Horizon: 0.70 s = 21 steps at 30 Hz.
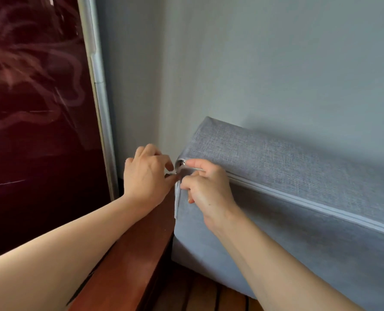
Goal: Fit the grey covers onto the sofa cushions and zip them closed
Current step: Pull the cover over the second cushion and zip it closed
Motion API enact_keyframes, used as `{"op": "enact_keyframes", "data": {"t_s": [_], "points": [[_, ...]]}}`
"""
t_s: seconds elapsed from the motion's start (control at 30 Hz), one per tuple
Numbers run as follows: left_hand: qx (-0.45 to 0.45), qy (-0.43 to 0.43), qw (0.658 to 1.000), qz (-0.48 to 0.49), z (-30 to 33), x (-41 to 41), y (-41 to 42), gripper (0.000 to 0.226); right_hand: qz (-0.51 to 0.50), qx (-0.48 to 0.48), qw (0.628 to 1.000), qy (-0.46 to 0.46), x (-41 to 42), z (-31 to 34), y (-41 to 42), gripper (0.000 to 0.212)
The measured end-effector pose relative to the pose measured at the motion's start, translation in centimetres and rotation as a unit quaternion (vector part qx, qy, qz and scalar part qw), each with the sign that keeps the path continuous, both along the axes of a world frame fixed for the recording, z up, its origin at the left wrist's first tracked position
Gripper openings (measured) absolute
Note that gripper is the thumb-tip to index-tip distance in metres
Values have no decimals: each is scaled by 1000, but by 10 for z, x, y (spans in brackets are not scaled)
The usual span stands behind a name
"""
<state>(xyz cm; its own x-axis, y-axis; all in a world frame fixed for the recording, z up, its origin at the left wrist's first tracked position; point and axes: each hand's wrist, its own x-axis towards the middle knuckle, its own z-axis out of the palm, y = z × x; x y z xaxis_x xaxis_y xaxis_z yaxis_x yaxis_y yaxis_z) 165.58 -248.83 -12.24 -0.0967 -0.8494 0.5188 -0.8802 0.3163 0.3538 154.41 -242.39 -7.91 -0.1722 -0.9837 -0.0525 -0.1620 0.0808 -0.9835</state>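
Your left hand point(147, 173) has its thumb and forefinger closed in a tight pinch grip on a small dark piece at the cushion's corner, likely the zip pull, though it is too small to be sure. Your right hand point(205, 187) is curled around the grey cover point(287, 158) just beside it, thumb pressed along the zip line and fingers bunching the fabric at the corner seam. The two hands almost touch, a little left of the frame's centre.

From that corner the zip point(310, 198) runs closed toward the right edge of the frame, sloping downward. The covered cushion point(276, 243) stands on its edge against the pale wall point(253, 63), filling the lower right. Its lower end rests on wooden slats point(197, 295) at the bottom centre. A reddish-brown wooden armrest point(128, 254) passes under your left forearm. A glossy dark red panel point(34, 108) with a silver edge fills the left side.
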Motion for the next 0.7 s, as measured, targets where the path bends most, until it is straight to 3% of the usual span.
{"op": "enact_keyframes", "data": {"t_s": [0.07,0.17,0.3,0.37,0.43,0.5,0.57,0.7], "points": [[33,33,999,-2,0,-2,1,19,30,9,999,23,3,0,-7,48],[59,112,992,-13,-1,-8,5,10,-36,-70,982,170,-9,-1,-10,41],[133,235,963,-14,4,-16,8,5,-87,-182,884,422,-34,4,-10,35],[184,340,922,-7,10,-18,11,6,-51,-236,832,500,-40,1,-17,29],[243,484,840,-22,16,-20,16,9,-4,-274,810,518,-39,-5,-28,27],[299,572,763,-24,20,-21,19,11,19,-303,802,515,-37,-9,-36,23],[341,590,731,-21,20,-23,16,15,16,-334,791,513,-36,-11,-42,19],[382,603,700,-20,18,-27,7,18,-10,-354,764,539,-34,-15,-49,25]]}}
